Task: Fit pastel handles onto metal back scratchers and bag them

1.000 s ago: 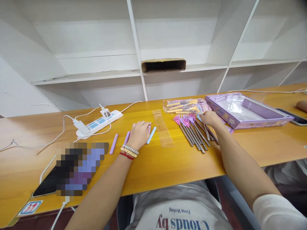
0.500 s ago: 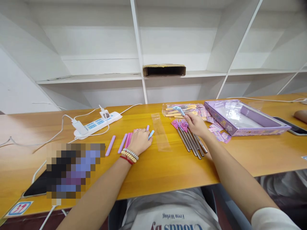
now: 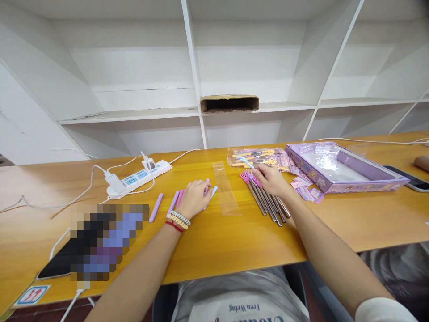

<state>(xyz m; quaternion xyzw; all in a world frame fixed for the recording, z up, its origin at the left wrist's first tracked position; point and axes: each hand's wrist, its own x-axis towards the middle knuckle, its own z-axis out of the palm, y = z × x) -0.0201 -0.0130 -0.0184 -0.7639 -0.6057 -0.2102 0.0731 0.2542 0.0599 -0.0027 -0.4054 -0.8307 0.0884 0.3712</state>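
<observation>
My left hand (image 3: pixel 193 197) is curled over a row of coloured tubes, its fingertips partly hidden. Beside its fingers lies a light blue tube (image 3: pixel 213 192); purple tubes (image 3: pixel 156 207) and a pink one (image 3: pixel 180 198) lie on its left. My right hand (image 3: pixel 269 178) pinches a light blue back scratcher (image 3: pixel 247 161) near its head. Below that hand, several back scratchers (image 3: pixel 259 197) with silver rods and pink or purple hand-shaped heads lie in a bunch. A clear plastic sleeve (image 3: pixel 225 190) lies flat between my hands.
Bagged yellow-headed back scratchers (image 3: pixel 258 156) lie behind my right hand. A purple box (image 3: pixel 348 181) stands at the right, with small printed cards (image 3: pixel 304 190) before it. A power strip (image 3: pixel 139 179) with cables and a phone (image 3: pixel 55 259) are at the left. White shelving (image 3: pixel 144 114) stands behind.
My left hand has shifted slightly, its fingers lifting and curling more beside the blue tube. The light blue scratcher head in my right hand has turned and tipped left.
</observation>
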